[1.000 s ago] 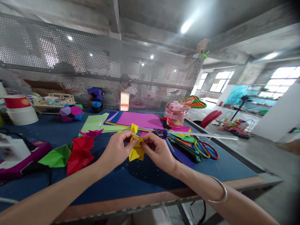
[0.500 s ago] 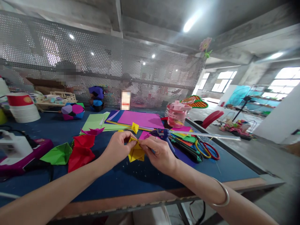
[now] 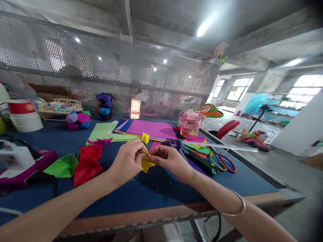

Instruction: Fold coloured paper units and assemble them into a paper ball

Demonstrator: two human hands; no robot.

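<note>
Over the blue tabletop (image 3: 121,201), I hold yellow folded paper (image 3: 146,165).
My left hand (image 3: 128,160) grips it; my right hand (image 3: 171,160) pinches its upper edge. Red folded paper (image 3: 87,170) lies to the left.

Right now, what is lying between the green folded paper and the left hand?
In the head view, red folded paper lies between the green paper and the left hand, then a strip of blue tabletop.

Left hand (image 3: 128,159) and right hand (image 3: 173,162) close together near frame centre, both pinching, fingers bent. Left forearm (image 3: 68,198) extends from lower left, right forearm (image 3: 214,193) from lower right.
</note>
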